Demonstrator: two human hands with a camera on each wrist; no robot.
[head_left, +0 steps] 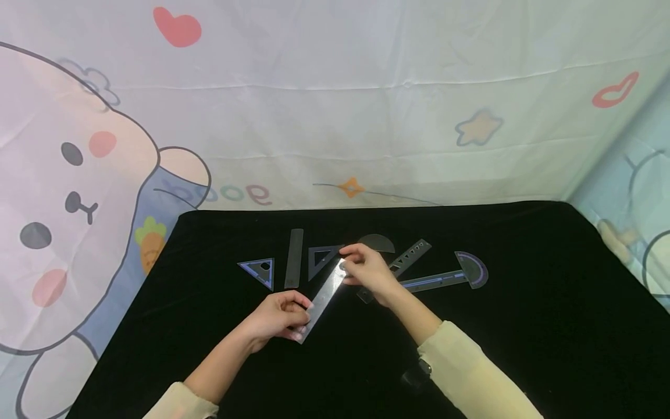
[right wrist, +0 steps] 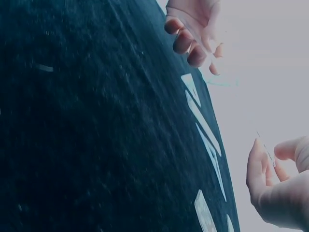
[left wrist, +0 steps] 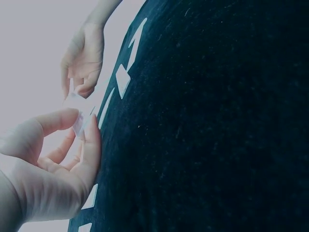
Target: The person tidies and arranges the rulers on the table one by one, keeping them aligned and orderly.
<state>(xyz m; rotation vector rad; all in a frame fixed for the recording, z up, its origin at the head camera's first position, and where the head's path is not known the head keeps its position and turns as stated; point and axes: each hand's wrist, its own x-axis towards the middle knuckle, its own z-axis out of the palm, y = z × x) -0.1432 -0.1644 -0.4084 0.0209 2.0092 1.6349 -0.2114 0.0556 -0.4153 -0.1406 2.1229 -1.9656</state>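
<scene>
Both hands hold a clear straight ruler above the black cloth, slanting from lower left to upper right in the head view. My left hand pinches its lower end between thumb and fingers. At the upper end, my right hand pinches it. Glare whitens that end. Behind the held ruler lie a set square, partly covered, and a half-round protractor. A ruler with cut-out shapes passes beneath the right hand. In the left wrist view, the left hand grips the glinting ruler close up.
Left on the black-covered table lie another set square and a plain ruler. To the right lies a ruler with a protractor-shaped head. A small dark object sits beside the right sleeve. A printed curtain hangs behind.
</scene>
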